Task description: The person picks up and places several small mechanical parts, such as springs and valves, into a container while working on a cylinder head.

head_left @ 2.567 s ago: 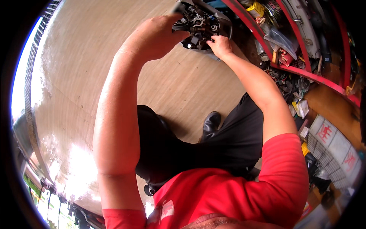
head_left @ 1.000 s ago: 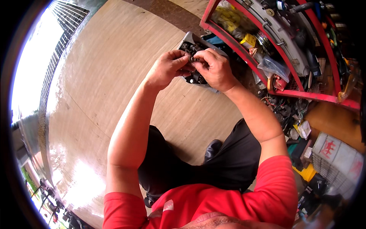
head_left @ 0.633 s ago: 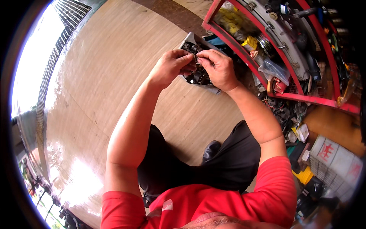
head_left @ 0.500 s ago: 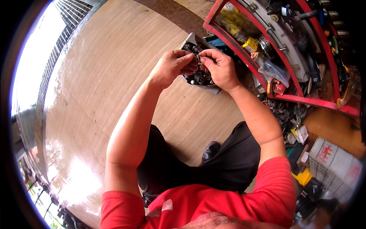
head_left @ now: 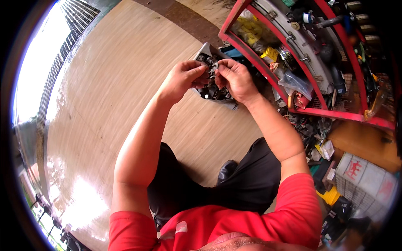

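Observation:
Both my arms reach forward over a grey bin filled with dark and metallic small parts. My left hand is closed, thumb pressed against the fingers, at the bin's left side; what it pinches is too small to name. At the bin's right side, my right hand pinches a small grey metal piece with a rounded end between thumb and forefinger. The fingertips of the two hands are close together with a narrow gap between them. Part of the bin's contents is hidden behind my hands.
A red metal rack at the right holds a long grey case, a yellow box and plastic bags. Below it lie loose parts, a brown board and a white wire-sided crate. Pale wood-look flooring spreads leftward.
My fingertips have drawn slightly apart, and the small grey metal piece shows more plainly at my right fingertips. The whole view has shifted a little.

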The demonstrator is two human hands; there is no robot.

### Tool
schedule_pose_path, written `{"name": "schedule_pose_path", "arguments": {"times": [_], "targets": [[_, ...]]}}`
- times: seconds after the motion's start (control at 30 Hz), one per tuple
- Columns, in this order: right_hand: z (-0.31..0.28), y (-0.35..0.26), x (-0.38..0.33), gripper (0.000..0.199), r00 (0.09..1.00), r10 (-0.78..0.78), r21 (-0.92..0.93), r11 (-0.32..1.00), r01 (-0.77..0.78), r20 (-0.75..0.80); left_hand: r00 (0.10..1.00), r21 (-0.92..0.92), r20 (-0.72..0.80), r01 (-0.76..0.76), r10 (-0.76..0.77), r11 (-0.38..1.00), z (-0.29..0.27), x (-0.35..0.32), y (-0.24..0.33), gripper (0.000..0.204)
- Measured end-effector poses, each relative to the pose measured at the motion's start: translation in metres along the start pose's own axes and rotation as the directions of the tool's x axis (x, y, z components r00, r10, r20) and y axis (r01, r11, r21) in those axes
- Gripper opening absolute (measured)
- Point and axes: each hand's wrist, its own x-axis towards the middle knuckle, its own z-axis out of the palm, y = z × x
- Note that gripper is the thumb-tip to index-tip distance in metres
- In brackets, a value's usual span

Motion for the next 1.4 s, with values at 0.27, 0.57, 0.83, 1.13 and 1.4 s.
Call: {"name": "schedule_pose_path", "arguments": {"times": [0.27, 0.57, 0.83, 1.13, 1.4], "targets": [[0.006, 0.001, 0.000, 0.011, 0.991, -0.123, -0.329, 0.939, 0.100, -0.050, 0.999, 0.050, 0.046, 0.012, -0.014, 0.999, 0.002, 0.003, -0.004, 0.028], [0.006, 0.000, -0.005, 0.008, 0.982, -0.176, -0.459, 0.879, 0.128, -0.063, 0.998, 0.049, 0.056, -0.024, 0.021, 0.999, 0.001, 0.007, -0.007, 0.025], [0.010, -0.005, -0.005, 0.010, 0.948, -0.317, -0.561, 0.781, 0.274, 0.023, 0.999, 0.080, -0.002, -0.042, 0.042, 0.996, 0.008, 0.004, -0.004, 0.028], [0.004, -0.004, -0.007, 0.012, 0.857, -0.485, -0.741, 0.508, 0.439, 0.175, 0.999, 0.067, 0.041, -0.035, 0.033, 0.997, 0.008, 0.007, -0.007, 0.028], [0.002, -0.004, -0.008, 0.010, 0.861, -0.486, -0.716, 0.546, 0.434, 0.151, 0.999, 0.005, 0.017, -0.031, 0.031, 1.000, 0.010, 0.010, -0.012, 0.028]]}}
